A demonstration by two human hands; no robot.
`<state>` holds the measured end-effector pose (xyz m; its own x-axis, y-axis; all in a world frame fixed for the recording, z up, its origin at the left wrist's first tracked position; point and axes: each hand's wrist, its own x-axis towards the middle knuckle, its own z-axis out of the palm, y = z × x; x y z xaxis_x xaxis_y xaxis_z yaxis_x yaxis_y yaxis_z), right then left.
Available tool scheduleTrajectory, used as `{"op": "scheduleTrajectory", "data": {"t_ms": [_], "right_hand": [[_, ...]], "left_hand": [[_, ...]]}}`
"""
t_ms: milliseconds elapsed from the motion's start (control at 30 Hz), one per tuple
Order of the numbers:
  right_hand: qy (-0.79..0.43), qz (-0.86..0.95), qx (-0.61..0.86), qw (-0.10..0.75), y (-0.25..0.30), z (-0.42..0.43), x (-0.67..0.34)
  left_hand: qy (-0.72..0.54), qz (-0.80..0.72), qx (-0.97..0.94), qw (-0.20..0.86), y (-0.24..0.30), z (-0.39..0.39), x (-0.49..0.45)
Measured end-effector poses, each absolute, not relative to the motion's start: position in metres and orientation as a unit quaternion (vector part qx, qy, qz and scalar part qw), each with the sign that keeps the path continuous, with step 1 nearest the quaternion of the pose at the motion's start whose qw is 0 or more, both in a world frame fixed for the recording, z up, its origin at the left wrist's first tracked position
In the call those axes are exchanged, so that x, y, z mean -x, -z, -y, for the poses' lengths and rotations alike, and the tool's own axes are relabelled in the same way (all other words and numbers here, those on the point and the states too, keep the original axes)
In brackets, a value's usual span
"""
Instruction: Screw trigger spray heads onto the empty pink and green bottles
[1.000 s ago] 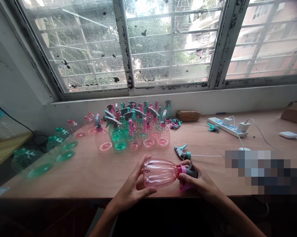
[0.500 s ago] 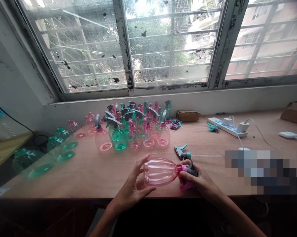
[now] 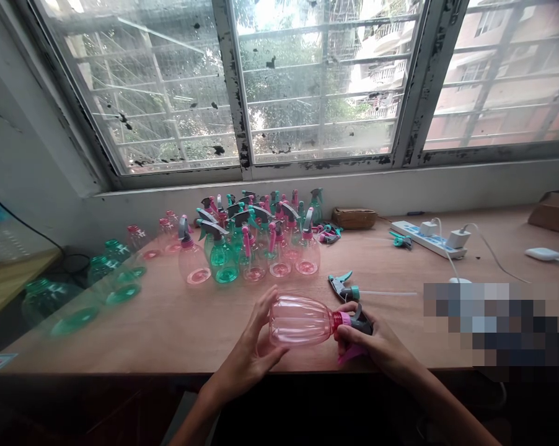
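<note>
A clear pink spray bottle [image 3: 300, 321] lies on its side in the air between my hands, above the table's front edge. My left hand [image 3: 254, 347] is wrapped round its base end, thumb below and fingers above. At the neck, my right hand [image 3: 365, 331] grips the pink collar and the dark grey and pink spray head [image 3: 360, 321]. The head sits on the bottle's mouth; whether it is fully screwed down I cannot tell. Just beyond, a loose grey and teal spray head [image 3: 342, 288] with a long clear tube lies on the table.
Several pink and green bottles with spray heads [image 3: 226, 257] stand in a cluster by the window. Several open bottles [image 3: 116, 272] line the table's left side. A power strip [image 3: 428, 238] with chargers and a brown case [image 3: 354, 218] lie at the back.
The bottle and my left hand have shifted very slightly up and left. My right hand stays closed at the neck. The rest looks the same.
</note>
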<state>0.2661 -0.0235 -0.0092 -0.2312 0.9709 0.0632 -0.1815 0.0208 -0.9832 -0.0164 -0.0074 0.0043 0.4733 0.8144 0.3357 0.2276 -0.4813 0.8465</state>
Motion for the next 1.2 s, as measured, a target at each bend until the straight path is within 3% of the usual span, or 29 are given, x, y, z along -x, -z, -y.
{"op": "scheduleTrajectory", "data": {"t_ms": [200, 400, 667, 900, 1200], "right_hand": [[-0.586, 0.528, 0.377, 0.485, 0.013, 0.022, -0.267], [-0.581, 0.520, 0.378, 0.499, 0.010, 0.023, -0.266], [-0.585, 0.523, 0.370, 0.498, 0.011, 0.023, -0.267], [-0.584, 0.525, 0.365, 0.500, 0.010, 0.024, -0.266], [-0.576, 0.532, 0.370, 0.498, 0.015, 0.022, -0.268]], "left_hand": [[-0.390, -0.331, -0.756, 0.409, -0.006, 0.006, 0.016], [-0.389, -0.339, -0.784, 0.345, -0.004, 0.003, 0.016], [-0.379, -0.324, -0.755, 0.425, -0.001, 0.004, 0.016], [-0.388, -0.336, -0.800, 0.311, -0.003, 0.004, 0.016], [-0.396, -0.324, -0.797, 0.321, -0.001, -0.001, 0.017]]}}
